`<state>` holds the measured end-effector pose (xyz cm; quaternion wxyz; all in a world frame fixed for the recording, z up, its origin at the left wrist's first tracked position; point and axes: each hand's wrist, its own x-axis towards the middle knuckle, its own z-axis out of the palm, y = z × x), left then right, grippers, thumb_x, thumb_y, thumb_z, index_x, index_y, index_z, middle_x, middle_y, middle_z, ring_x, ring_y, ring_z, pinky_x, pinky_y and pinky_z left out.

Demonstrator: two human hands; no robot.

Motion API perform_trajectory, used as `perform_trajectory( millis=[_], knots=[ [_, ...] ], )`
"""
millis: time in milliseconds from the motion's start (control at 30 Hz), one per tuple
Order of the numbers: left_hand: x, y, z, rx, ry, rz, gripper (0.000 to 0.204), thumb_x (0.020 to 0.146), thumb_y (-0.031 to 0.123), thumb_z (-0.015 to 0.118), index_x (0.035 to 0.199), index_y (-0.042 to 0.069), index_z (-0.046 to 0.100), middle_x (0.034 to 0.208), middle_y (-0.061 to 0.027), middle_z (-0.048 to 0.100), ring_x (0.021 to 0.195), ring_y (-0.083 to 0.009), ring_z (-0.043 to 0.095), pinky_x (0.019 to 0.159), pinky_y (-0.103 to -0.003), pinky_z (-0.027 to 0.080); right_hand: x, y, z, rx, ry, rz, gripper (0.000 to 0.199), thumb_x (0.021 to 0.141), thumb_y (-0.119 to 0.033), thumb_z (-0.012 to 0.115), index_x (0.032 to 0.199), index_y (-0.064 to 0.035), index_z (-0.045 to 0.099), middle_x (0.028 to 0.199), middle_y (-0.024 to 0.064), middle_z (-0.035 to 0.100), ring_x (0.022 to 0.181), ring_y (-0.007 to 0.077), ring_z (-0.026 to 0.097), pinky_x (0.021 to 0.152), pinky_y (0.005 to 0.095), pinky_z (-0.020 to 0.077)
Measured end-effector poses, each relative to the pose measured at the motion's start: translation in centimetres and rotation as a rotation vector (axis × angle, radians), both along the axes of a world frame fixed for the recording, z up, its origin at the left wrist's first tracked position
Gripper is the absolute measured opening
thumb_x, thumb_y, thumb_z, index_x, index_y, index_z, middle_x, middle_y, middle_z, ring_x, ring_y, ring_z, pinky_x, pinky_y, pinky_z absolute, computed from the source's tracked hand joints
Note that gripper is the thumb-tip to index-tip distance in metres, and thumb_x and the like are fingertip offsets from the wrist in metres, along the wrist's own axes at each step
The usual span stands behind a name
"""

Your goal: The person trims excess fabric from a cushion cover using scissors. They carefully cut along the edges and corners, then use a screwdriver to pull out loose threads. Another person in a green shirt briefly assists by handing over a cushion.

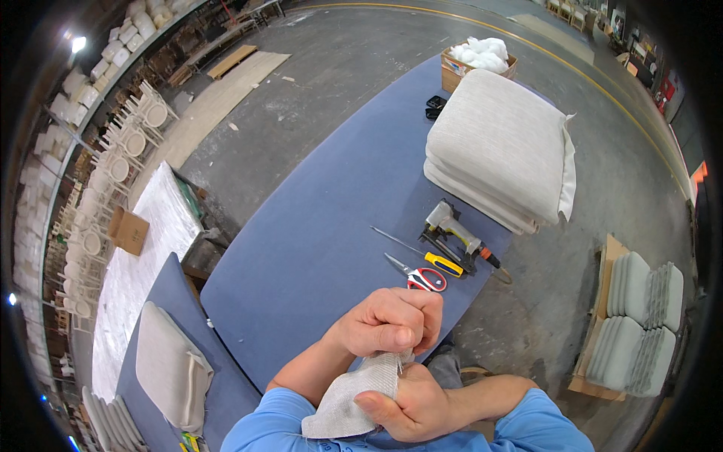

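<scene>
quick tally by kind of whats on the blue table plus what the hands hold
cushions in the stack: 3
cardboard box of stuffing: 1
staple gun: 1
screwdriver: 1
scissors: 1
small black item, too small to tell: 1
fabric piece held by left hand and right hand: 1
total: 9

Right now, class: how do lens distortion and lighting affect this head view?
Head view: fisheye bends the blue table edges and darkens the corners; a bright lamp flares upper left; light is even and soft; both hands, left hand and right hand, and the grey fabric look sharp.
</scene>
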<state>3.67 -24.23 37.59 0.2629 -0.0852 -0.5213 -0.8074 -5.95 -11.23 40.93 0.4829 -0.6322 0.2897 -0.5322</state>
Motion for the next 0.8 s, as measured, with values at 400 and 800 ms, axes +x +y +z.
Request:
perform_trajectory(
  millis=[400,800],
  knots=[
    [-0.2,0.7,0.6,0.044,0.053,-0.087,0.053,0.104,0.038,0.06,0.065,0.003,0.058,0.083,-0.0115,0.054,0.071,-0.022,0.056,0.064,-0.035,0.049,-0.1,1.2,0.9,0.052,0.099,0.051,0.03,0.109,-0.017,0.054,0.086,-0.0016,0.066,0.068,0.0088,0.062,0.06,0.0268,0.06,0.058,0.0391,0.0461],
    [-0.7,0.4,-2.2,0.14,0.273,-0.223,0.042,0.111,0.04,0.044,0.101,0.003,0.06,0.089,-0.0164,0.056,0.083,-0.0341,0.065,0.069,-0.041,0.054,0.3,2.1,0.3,-0.036,0.022,0.049,0.027,0.11,-0.019,0.053,0.106,0.0005,0.072,0.087,0.0117,0.071,0.071,0.0278,0.068,0.07,0.0373,0.0517]
  ],
)
